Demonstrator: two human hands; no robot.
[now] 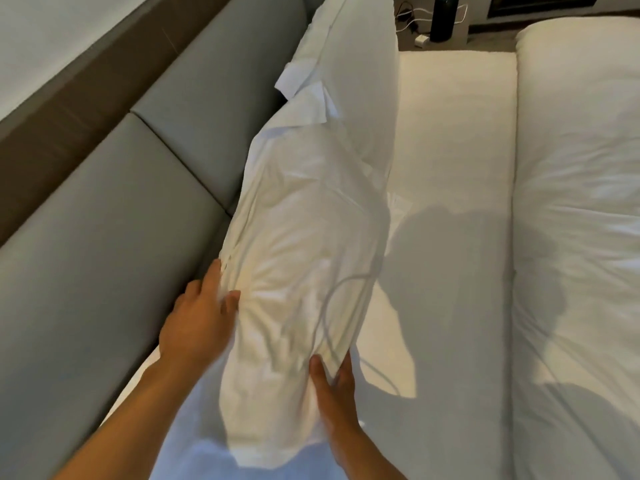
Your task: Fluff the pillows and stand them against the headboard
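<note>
At far left runs the grey padded upholstered headboard (114,216), its panels divided by seams; nothing leans on the nearest panel yet. Your left hand (199,318) lies beside it, fingers spread and pressed into the headboard-facing side of the near white cotton-cased pillow (304,271), with the thumb dug into the fabric so that creases radiate from it. The hand is mostly open, pushing and pinching rather than closed around anything. The pillow stands on its long edge on the white bed sheet (450,140), just beside the headboard, tilted slightly away from it, its case still wrinkled. Your right hand (334,389) cups the opposite side near the lower end, fingers curled partly around the edge, thumb on top; together the two hands squeeze the pillow between them. Behind it, a second white pillow (360,71) stands upright further along the bed, close to the headboard; whether it touches the padding cannot be told from here. To the right lies the bunched white duvet (575,202), well apart from both pillows. At top, on the floor beyond the bed, stand a dark cylindrical object (445,17) and white cables (412,20).

Judged progress: the far pillow appears placed; the near one is mid-fluff and remains to be leaned against the headboard.
</note>
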